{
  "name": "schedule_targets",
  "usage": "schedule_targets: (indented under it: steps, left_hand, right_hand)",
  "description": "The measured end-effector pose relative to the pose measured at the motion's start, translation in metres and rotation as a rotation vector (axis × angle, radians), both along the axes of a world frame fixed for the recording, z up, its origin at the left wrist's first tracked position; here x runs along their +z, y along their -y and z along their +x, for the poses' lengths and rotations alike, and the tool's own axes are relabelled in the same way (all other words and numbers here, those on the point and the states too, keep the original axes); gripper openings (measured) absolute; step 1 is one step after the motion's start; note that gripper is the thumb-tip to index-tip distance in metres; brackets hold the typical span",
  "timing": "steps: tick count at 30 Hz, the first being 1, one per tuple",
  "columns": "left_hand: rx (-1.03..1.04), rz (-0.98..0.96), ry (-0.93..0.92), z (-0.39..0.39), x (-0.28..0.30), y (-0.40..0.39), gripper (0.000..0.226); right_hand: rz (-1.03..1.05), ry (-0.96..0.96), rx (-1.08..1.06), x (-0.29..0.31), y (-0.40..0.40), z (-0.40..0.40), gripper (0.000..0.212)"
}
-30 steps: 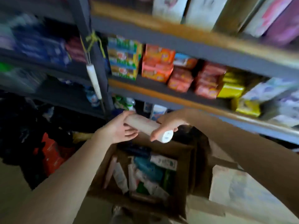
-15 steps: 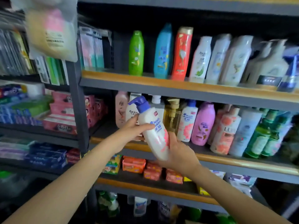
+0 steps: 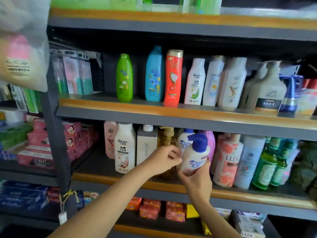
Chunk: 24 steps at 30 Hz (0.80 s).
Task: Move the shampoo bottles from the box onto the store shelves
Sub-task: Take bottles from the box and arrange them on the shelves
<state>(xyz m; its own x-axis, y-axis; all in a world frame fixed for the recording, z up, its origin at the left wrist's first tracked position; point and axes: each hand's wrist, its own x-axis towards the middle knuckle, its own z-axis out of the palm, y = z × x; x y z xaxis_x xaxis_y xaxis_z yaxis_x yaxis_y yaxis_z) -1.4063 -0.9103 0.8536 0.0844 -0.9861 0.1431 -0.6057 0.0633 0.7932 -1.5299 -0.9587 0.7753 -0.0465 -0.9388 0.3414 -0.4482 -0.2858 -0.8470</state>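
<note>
Shampoo bottle [image 3: 194, 157], white with blue pump cap, sits tilted in right hand [image 3: 197, 182], whose fingers wrap its base, just in front of the middle shelf [image 3: 171, 183]. Directly behind it stands a matching white-and-blue bottle [image 3: 183, 143]. Left hand [image 3: 163, 160] is at the held bottle's left side, fingers curled, fingertips touching it; real grip unclear. Gold pump bottle [image 3: 167, 140] is behind left hand.
</note>
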Motion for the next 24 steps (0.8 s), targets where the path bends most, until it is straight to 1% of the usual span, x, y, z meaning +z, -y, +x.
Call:
schedule_targets:
  steps: [4, 7, 9, 12, 16, 18, 21, 24]
  left_hand:
    - [0.1, 0.098, -0.046, 0.02, -0.011, 0.007, 0.026]
    - [0.159, 0.132, -0.08, 0.029, -0.02, 0.009, 0.025]
    - [0.172, 0.16, -0.107, 0.032, -0.024, 0.01, 0.024]
    - [0.167, 0.174, -0.126, 0.033, -0.026, 0.013, 0.024]
    - [0.171, 0.179, -0.139, 0.028, -0.03, 0.019, 0.024]
    - [0.16, 0.19, -0.126, 0.025, -0.034, 0.02, 0.024]
    - [0.148, 0.187, -0.09, 0.024, -0.041, 0.019, 0.024]
    - [0.18, 0.163, -0.072, 0.024, -0.048, 0.014, 0.025]
  right_hand:
    - [0.007, -0.023, -0.037, 0.004, 0.029, 0.006, 0.066]
    - [0.018, -0.159, -0.003, -0.005, 0.037, 0.011, 0.071]
    - [0.069, -0.21, 0.005, -0.012, 0.037, 0.015, 0.074]
    - [0.181, -0.219, -0.018, -0.01, 0.045, 0.024, 0.076]
    - [0.207, -0.261, -0.011, -0.004, 0.053, 0.031, 0.073]
    - [0.218, -0.251, 0.011, -0.004, 0.054, 0.03, 0.073]
    - [0.234, -0.185, 0.045, -0.005, 0.053, 0.027, 0.07]
    - [0.209, -0.142, 0.078, -0.009, 0.048, 0.023, 0.068]
